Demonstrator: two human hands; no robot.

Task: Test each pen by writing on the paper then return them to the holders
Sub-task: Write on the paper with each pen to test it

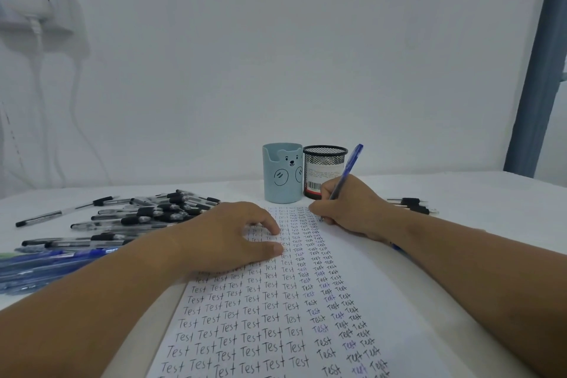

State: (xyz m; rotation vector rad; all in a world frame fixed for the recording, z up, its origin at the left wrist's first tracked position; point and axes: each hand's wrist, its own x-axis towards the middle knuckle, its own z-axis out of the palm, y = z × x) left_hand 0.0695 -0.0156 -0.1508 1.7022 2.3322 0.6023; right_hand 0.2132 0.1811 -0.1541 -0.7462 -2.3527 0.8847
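Her left hand [233, 233] lies spread on the paper [383, 301], steadying it; the right hand [349, 209] pinches a blue pen [348, 170] writing near its top.

The paper [306, 310] carries columns of the handwritten word "Test" beneath both hands' fingers, while the mesh holder [322, 169] beyond them bears an unreadable barcode label.

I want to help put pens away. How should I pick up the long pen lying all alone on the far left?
Pinch the lone pen around its clear middle barrel, coming down from above. It lies flat on the table, apart from the black pen pile, so both sides are free for your fingers.
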